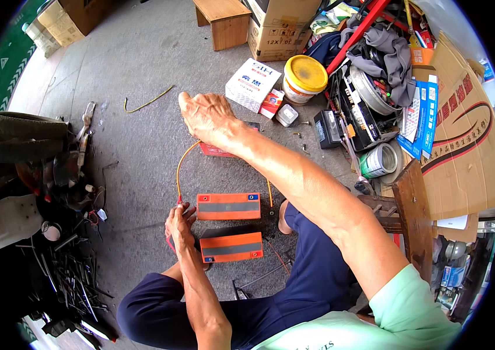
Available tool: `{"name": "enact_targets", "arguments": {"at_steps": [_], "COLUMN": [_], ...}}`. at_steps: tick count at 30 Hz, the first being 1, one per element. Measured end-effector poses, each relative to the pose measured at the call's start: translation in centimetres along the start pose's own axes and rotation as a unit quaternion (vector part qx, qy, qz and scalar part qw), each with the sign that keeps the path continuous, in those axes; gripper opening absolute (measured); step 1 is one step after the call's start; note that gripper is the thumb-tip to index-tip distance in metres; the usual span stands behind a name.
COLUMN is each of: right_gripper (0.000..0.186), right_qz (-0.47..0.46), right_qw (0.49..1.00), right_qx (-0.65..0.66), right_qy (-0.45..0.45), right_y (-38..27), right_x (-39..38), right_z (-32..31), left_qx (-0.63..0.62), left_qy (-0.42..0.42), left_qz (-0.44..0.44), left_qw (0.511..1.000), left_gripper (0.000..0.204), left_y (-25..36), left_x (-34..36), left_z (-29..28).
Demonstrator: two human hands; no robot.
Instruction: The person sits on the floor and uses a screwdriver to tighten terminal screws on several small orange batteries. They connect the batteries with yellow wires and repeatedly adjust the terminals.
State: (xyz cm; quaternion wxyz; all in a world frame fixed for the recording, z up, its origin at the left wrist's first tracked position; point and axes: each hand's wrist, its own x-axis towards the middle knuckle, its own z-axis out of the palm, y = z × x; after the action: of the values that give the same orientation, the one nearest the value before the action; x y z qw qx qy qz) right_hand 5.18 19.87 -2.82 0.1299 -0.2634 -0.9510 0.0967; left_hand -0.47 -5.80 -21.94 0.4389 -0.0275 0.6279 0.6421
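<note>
Two orange batteries, a farther one (228, 206) and a nearer one (232, 247), lie one behind the other on the ground before my legs, each with a grey stripe on top. A third, red battery (219, 149) lies beyond them, partly covered by my right arm. My right hand (207, 116) is closed above it; what its fingers hold is hidden. Left of the orange batteries, my left hand (181, 224) pinches the red end of a yellow wire (178, 169). That wire curves up to the red battery's left end, below my right hand. Something red shows under my left wrist.
Another yellow wire (150, 100) lies far left. Old tyres (25, 137), a white plastic jug (8, 223) and loose metal rods crowd the left. A white box (252, 85), a yellow-lidded bucket (305, 74) and cardboard boxes stand beyond. A wooden chair (409, 213) stands at right.
</note>
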Motion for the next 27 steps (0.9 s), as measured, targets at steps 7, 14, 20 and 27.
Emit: {"name": "enact_targets", "arguments": {"at_steps": [7,14,20,27], "right_gripper": [0.016,0.017,0.013,0.029], "right_qz": [-0.043,-0.002,0.018,-0.003], "right_qw": [0.996,0.999,0.973,0.883], "right_qx": [0.074,0.032,-0.128,-0.26], "right_qy": [-0.033,-0.044,-0.189,-0.391], "right_y": [2.4,1.9,0.9,0.4], "right_x": [-0.3,0.1,2.5,6.0], "right_z": [-0.8,-1.1,-3.3,-2.3], "left_qx": [0.008,0.009,0.03,-0.019], "left_qy": [0.014,0.015,0.009,0.045], "left_qz": [-0.014,-0.01,-0.006,-0.013], "left_qw": [1.0,1.0,0.999,0.999], "left_gripper": [0.03,0.031,0.033,0.032], "left_y": [-0.3,-0.4,-0.1,-1.9], "left_x": [0.0,0.2,-0.2,0.8], "left_z": [0.4,0.1,0.3,1.0]}}
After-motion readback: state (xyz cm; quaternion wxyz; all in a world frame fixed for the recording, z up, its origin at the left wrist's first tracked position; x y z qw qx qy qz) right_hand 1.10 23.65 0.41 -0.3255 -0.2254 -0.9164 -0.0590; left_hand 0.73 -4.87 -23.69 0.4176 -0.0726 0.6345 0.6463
